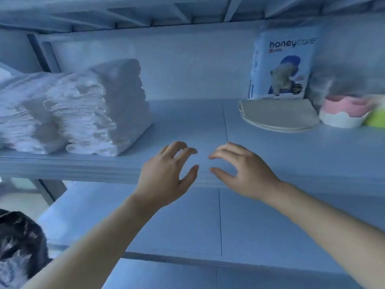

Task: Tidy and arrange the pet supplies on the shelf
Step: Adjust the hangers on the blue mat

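Note:
A pale blue shelf board (187,122) runs across the view. On its left lie stacks of white folded pads (83,109). At the back right stands a "honeycare" package (281,65) with a pet picture. In front of it lies a flat beige fabric piece (279,115). Further right sit a pink and white bowl (343,113) and a green item (377,117). My left hand (166,176) and my right hand (243,174) hover side by side over the shelf's front edge, fingers spread and curled, holding nothing.
A lower shelf board (177,222) lies beneath my forearms. The underside of an upper shelf (145,15) closes the top of the view. A dark patterned object (18,243) sits at the bottom left. A crinkled clear bag (343,80) stands behind the bowl.

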